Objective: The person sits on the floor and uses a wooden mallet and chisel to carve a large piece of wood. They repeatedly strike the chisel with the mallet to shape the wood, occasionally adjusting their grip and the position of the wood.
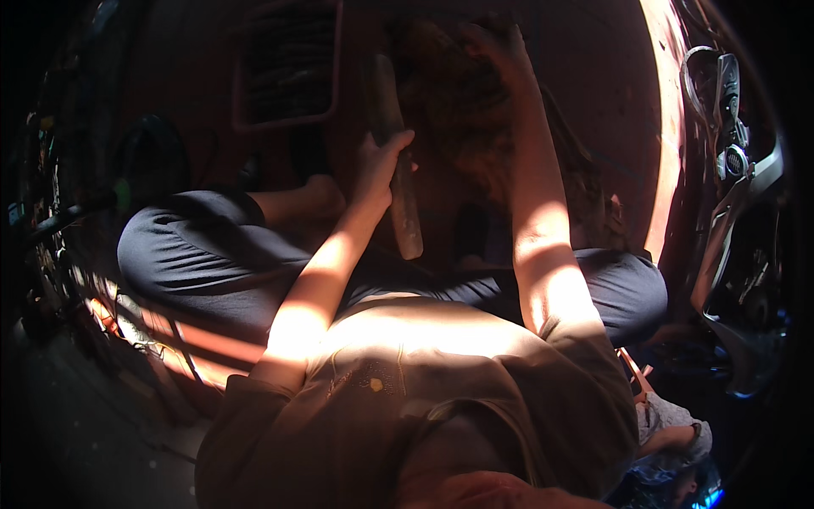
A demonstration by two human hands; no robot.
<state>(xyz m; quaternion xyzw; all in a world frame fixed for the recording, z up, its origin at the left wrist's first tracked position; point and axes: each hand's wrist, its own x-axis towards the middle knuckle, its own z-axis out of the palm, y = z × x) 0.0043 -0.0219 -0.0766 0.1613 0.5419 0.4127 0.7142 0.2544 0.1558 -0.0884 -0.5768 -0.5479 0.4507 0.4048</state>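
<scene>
My left hand (383, 168) is closed around a long, thick, grey-brown stick (407, 222), which stands tilted with its rounded lower end toward my lap. Its thumb lies across the stick. My right hand (498, 53) reaches far forward over a loose brown heap (462, 110). The fingers there look apart, though deep shade blurs them. What the heap is made of cannot be made out.
Left of the stick stands a pink-rimmed basket (287, 126) with several dark, long pieces in it. My crossed legs in dark trousers (203, 242) frame the reddish floor. A metal-framed object (733, 161) stands far right; another person (674, 428) sits at lower right.
</scene>
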